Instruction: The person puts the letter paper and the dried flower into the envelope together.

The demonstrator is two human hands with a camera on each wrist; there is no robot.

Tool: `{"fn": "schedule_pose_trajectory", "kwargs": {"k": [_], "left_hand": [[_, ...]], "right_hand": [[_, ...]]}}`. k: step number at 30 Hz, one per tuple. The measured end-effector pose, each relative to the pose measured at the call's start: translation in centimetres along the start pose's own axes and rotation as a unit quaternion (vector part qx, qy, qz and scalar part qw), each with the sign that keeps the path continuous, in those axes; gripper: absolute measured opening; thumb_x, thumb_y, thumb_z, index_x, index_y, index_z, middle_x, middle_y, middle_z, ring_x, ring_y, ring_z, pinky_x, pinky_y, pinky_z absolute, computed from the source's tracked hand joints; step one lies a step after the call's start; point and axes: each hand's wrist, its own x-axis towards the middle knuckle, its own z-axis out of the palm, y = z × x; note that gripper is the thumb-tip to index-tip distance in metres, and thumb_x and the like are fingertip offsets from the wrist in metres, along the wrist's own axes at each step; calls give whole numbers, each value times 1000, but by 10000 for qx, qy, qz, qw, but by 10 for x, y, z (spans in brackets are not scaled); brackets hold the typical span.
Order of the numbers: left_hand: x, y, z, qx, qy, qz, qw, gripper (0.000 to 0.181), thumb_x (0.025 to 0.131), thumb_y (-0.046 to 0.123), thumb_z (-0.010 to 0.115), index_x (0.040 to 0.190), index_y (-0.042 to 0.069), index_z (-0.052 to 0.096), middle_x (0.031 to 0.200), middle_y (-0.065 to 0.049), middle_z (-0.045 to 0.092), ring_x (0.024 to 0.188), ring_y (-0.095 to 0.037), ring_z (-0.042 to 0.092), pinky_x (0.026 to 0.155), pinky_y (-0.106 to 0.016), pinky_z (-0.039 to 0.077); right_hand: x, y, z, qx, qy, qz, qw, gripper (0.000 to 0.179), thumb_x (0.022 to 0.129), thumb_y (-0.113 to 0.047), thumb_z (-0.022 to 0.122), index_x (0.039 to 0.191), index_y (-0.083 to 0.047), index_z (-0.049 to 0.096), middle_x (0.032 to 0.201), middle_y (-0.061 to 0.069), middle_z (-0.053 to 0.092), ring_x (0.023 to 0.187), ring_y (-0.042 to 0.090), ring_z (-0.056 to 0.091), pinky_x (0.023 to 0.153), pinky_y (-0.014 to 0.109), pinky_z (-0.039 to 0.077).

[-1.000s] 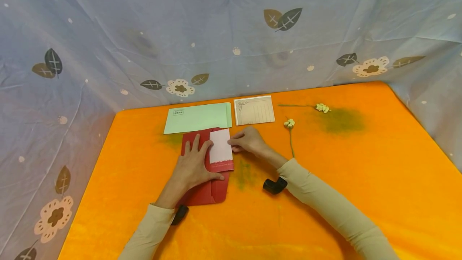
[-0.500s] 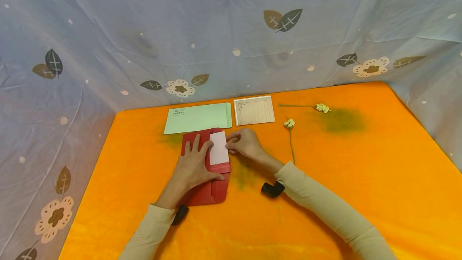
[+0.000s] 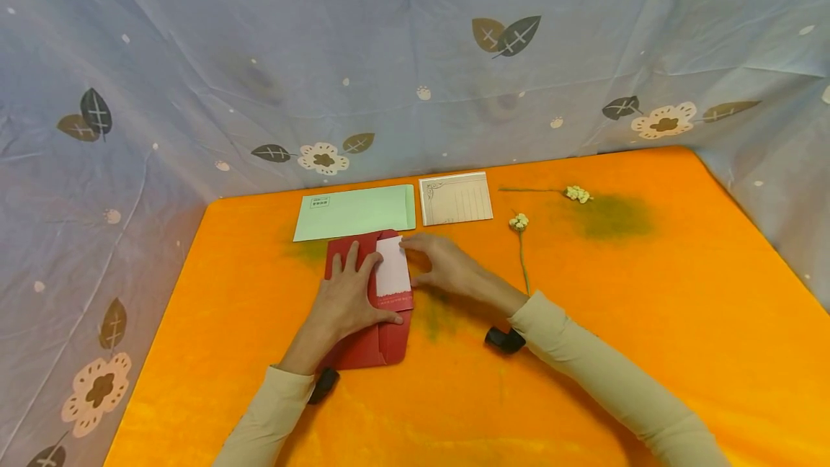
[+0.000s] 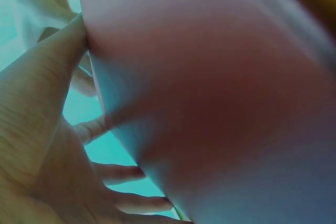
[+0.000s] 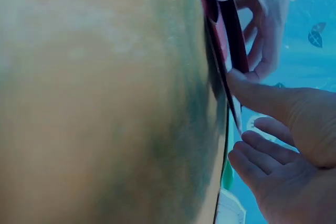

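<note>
A red envelope (image 3: 357, 348) lies on the orange cloth in front of the person. Fingers spread, the left hand (image 3: 344, 298) rests on it, with the index fingertip at the left edge of a white-and-red card (image 3: 393, 269). The card sticks out on the envelope's right side; its left part is hidden at the mouth. At the card's right edge is the right hand (image 3: 450, 265), its forefinger by the top corner and its thumb apart, lower down. In the right wrist view the thumb (image 5: 257, 93) touches the edge while the other fingers bend loosely.
Behind the red envelope lie a pale green envelope (image 3: 353, 211) and a cream lined card (image 3: 457, 199). Two dried flower sprigs, one upright (image 3: 519, 223) and one lying sideways (image 3: 577, 194), are to the right. A patterned grey-blue curtain (image 3: 415, 56) closes off the back.
The card has slid left, further into the red envelope. The right hand followed it, then its pinch on the edge loosened and the fingers spread. The left hand stays put.
</note>
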Motion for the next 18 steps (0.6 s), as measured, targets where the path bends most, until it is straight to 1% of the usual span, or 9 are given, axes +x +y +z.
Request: {"fn": "schedule_pose_trajectory", "kwargs": {"k": [4,8,13,18], "left_hand": [[0,0,0,-13,-21,-19,10000,111,58,72,80,146,18,39,159,-24,17,137,-56,24,92,-72,40],[0,0,1,-36,-36,-38,10000,111,58,72,80,146,19,39,159,-23,17,138,-56,24,92,-72,40],[1,0,1,-56,-33,-37,10000,111,58,71,80,146,19,38,159,-23,17,138,-57,23,92,-73,39],[1,0,1,-40,-33,-22,10000,110,59,71,80,147,18,38,159,-24,17,138,-57,23,92,-72,39]], "right_hand": [[-2,2,2,93,-201,-57,9997,75,77,-18,85,139,5,49,142,20,50,132,34,47,111,43,35],[-2,2,5,177,-282,21,9994,82,76,-22,85,142,5,45,147,20,45,136,34,42,113,43,32],[-2,0,8,91,-368,12,9993,82,77,-24,85,142,6,44,151,20,39,139,34,39,113,43,31],[-2,-1,11,-207,-534,-76,9983,80,80,-28,83,141,6,46,154,19,35,143,32,33,115,41,29]]}}
